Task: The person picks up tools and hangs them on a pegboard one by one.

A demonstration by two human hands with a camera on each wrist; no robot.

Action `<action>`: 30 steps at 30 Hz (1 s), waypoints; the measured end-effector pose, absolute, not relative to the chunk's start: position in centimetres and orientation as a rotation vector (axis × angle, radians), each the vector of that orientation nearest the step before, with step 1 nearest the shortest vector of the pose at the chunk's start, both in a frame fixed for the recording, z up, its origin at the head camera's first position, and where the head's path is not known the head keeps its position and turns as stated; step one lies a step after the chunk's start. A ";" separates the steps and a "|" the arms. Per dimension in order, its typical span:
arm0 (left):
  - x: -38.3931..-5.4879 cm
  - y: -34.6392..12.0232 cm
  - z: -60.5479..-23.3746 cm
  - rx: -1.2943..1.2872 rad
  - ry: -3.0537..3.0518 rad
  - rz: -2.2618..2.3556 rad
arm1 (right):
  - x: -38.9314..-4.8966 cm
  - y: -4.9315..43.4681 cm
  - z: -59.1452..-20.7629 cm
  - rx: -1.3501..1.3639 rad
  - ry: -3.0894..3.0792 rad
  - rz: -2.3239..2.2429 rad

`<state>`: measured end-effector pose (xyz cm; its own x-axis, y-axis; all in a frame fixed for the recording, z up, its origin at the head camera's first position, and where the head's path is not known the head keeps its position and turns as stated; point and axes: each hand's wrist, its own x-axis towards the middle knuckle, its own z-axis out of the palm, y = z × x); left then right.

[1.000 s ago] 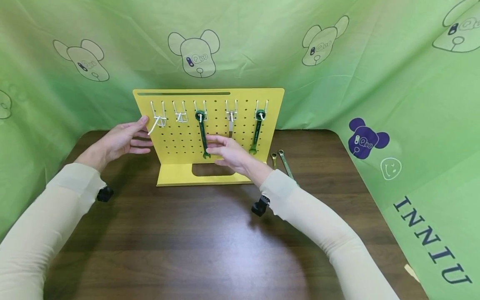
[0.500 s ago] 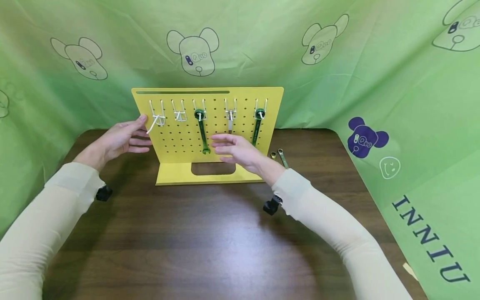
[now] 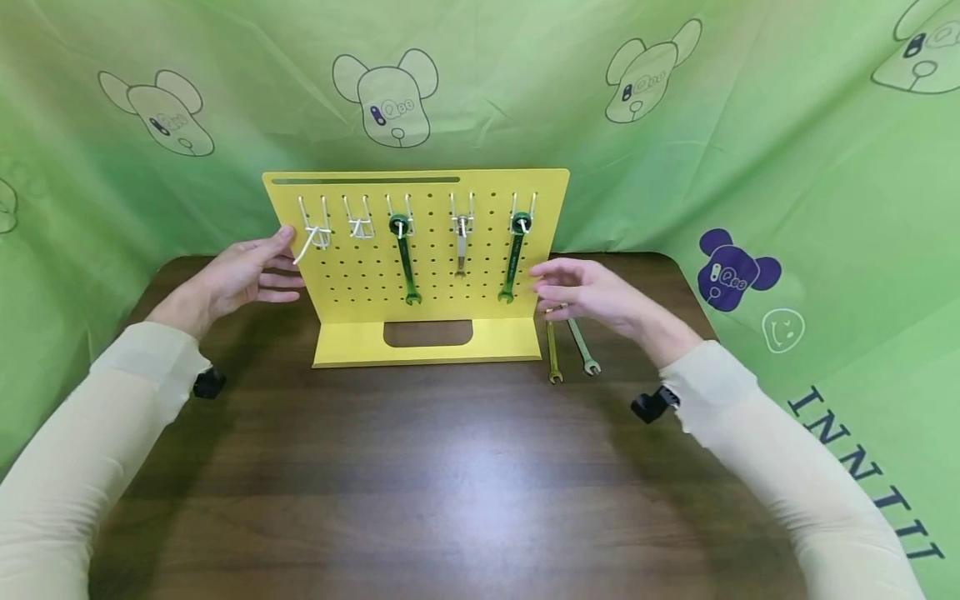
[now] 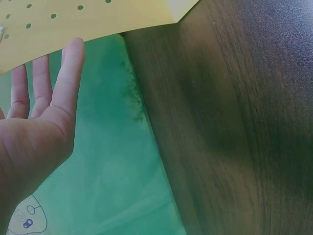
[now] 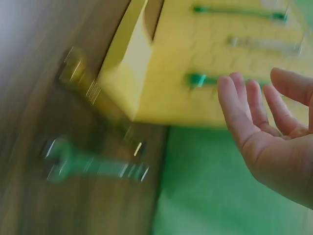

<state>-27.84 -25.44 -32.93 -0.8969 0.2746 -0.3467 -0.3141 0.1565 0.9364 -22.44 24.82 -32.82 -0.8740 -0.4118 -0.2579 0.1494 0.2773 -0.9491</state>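
My left hand (image 3: 243,271) holds the left edge of a yellow pegboard (image 3: 360,333), thumb at the front and some fingers reaching behind it. In the left wrist view those fingertips are hidden by the board. My right hand (image 3: 592,292) hovers beside the board's right edge with loosely bent fingers and nothing in it. Under it on the table lie a gold-coloured combination wrench (image 3: 552,350) and a silvery one (image 3: 582,343), their upper ends partly covered by the hand. Two green wrenches, one mid-board (image 3: 406,262) and one at right (image 3: 513,262), hang on hooks, with a small silver wrench (image 3: 461,250) between them.
Two white hooks at the board's left, the outer one (image 3: 317,235) and its neighbour (image 3: 361,227), bear nothing. The outer hook's prong juts forward. A dark wooden table (image 3: 375,483) runs under everything, with a green printed curtain (image 3: 495,92) close behind and at the sides.
My right hand has drawn away from the middle green wrench and moved right, past the board's edge to above the loose wrenches. The left hand has stayed at the board's left edge.
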 end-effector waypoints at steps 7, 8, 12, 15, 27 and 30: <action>-27.8 -25.5 -33.0 -0.038 2.009 1.769 | -22.5 30.5 -36.1 -0.022 2.140 -1.535; -27.8 -25.5 -33.0 -0.037 2.010 1.768 | -22.4 30.9 -36.5 -0.007 2.140 -1.524; -27.9 -25.6 -33.0 -0.036 2.007 1.768 | -22.4 31.8 -38.1 0.030 2.136 -1.489; -27.9 -25.6 -32.9 -0.034 2.009 1.770 | -22.5 32.0 -39.1 0.050 2.145 -1.450; -27.8 -25.4 -32.8 -0.047 2.020 1.768 | -23.3 31.6 -41.0 0.137 2.268 -1.285; -27.9 -25.5 -32.9 -0.053 2.009 1.780 | -23.2 31.4 -40.9 0.124 2.298 -1.263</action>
<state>-27.90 -25.45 -32.93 -0.8967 0.2646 -0.3548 -0.3203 0.1653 0.9328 -23.22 31.38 -40.88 -0.8653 -0.1603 -0.4750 0.3149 0.5633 -0.7639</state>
